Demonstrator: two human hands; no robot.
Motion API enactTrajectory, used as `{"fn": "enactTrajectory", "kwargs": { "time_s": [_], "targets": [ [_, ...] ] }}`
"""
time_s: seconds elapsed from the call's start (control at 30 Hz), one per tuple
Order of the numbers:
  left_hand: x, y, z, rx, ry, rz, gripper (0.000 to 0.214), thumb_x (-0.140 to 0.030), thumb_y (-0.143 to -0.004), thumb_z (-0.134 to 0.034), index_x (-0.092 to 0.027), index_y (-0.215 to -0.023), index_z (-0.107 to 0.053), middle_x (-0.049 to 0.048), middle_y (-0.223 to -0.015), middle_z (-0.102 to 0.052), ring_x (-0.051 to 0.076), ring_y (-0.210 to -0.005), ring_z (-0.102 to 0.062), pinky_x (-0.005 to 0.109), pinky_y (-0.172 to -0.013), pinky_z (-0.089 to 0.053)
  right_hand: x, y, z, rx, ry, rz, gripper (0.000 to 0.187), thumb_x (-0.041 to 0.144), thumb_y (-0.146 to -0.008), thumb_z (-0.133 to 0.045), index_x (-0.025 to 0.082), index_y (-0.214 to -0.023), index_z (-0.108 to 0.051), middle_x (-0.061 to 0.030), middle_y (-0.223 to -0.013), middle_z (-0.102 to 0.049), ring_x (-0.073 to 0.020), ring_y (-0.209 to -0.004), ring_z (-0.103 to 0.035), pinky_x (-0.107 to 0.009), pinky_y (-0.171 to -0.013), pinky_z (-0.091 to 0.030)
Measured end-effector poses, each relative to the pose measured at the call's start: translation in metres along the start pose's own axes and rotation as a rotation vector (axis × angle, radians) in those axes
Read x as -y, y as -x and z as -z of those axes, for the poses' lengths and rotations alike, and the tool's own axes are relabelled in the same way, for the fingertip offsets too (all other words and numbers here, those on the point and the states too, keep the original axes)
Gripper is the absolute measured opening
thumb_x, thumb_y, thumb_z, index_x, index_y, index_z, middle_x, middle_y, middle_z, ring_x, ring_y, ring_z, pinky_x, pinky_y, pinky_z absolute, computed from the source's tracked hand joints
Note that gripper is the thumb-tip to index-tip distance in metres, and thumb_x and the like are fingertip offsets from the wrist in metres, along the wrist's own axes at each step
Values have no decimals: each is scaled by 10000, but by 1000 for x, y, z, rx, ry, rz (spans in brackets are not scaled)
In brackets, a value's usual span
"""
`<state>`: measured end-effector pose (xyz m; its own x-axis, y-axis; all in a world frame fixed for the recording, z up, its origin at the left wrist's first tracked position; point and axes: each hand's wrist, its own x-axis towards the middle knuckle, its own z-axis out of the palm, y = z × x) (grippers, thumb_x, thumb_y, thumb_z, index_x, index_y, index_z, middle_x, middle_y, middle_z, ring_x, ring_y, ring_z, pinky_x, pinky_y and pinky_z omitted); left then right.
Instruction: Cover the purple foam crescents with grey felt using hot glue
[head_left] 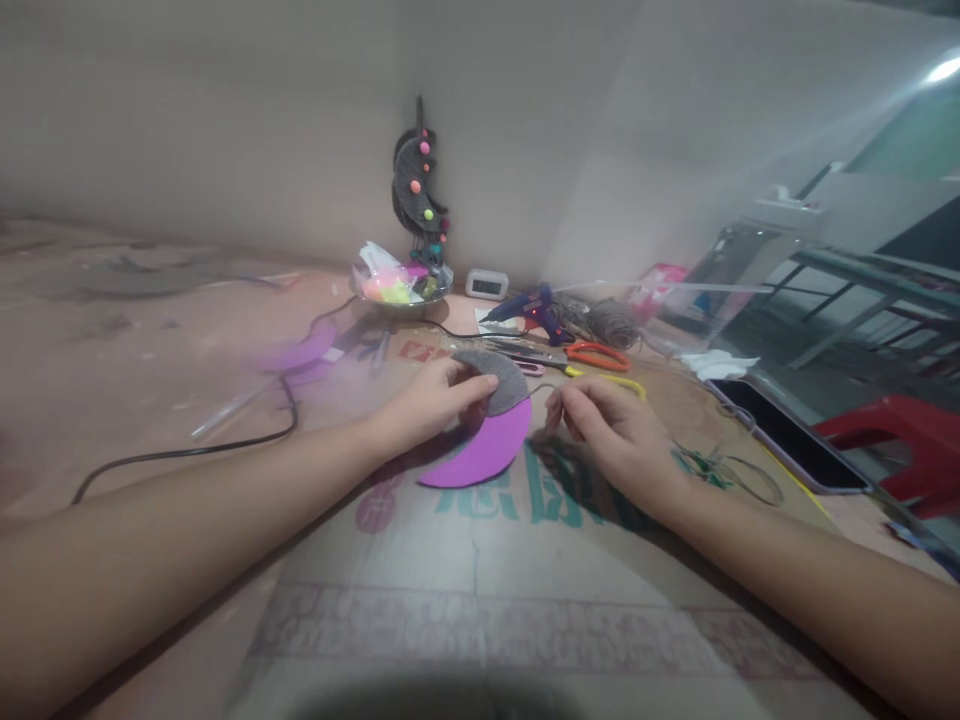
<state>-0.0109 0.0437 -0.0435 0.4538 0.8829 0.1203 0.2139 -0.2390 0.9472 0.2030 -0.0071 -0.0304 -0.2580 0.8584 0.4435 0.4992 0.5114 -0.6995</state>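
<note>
My left hand [448,395] grips a crescent cutout [486,448], with the thumb on its front and the fingers partly behind it. The lower half of the crescent is bare purple; its upper part is covered with rows of grey cord [506,380]. From the edge of that covered part a short length of cord runs to my right hand [600,420], whose thumb and fingertips pinch it. Both hands are just above a printed cardboard sheet [390,590].
Behind the hands lie orange-handled scissors [596,356], a purple glue gun [532,310], a cord ball [611,322] and a small digital clock [487,284]. A decorated grey crescent [416,180] stands by a bowl [405,305]. A phone [787,435] lies right; a black cable [195,450] crosses left.
</note>
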Motion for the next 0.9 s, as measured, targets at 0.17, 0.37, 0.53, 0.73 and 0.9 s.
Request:
{"fn": "enactTrajectory", "kwargs": {
  "time_s": [0.17,0.37,0.53,0.73,0.9],
  "targets": [
    [1,0,1,-12,-4,5,336,-406,-825,-508,-160,-597,-534,15,-579,-582,130,-572,-544,253,-604,-416,-19,-14,1,-276,-321,-266,121,198,-829,-499,243,-933,-459,52,-704,-447,-83,-497,-430,-224,-456,-364],
    [-3,1,1,-43,12,88,332,-422,-814,-528,-150,-625,-551,15,-576,-581,113,-510,-515,230,-488,-366,-8,-12,10,-171,-152,-210,260,386,-895,-461,198,-738,-547,32,-565,-428,-98,-494,-397,-242,-474,-331],
    [-9,4,0,-69,78,83,335,-420,-815,-552,-148,-620,-537,-13,-526,-524,90,-473,-473,218,-473,-350,10,-2,-2,205,1,-202,287,406,-878,-490,185,-731,-600,2,-643,-563,-127,-602,-520,-250,-554,-396],
    [1,1,-3,16,83,-36,362,-472,-835,-526,-152,-666,-538,-5,-584,-538,110,-561,-511,245,-575,-407,1,-4,-9,232,-147,-312,279,401,-850,-544,173,-692,-576,13,-615,-559,-110,-572,-514,-249,-569,-411],
    [2,2,-7,26,-62,-97,373,-518,-840,-488,-162,-735,-527,-10,-655,-522,119,-616,-496,249,-587,-386,-1,-4,-10,151,-179,-336,292,423,-841,-558,170,-694,-558,18,-587,-552,-99,-539,-494,-246,-543,-397]
  ]
}}
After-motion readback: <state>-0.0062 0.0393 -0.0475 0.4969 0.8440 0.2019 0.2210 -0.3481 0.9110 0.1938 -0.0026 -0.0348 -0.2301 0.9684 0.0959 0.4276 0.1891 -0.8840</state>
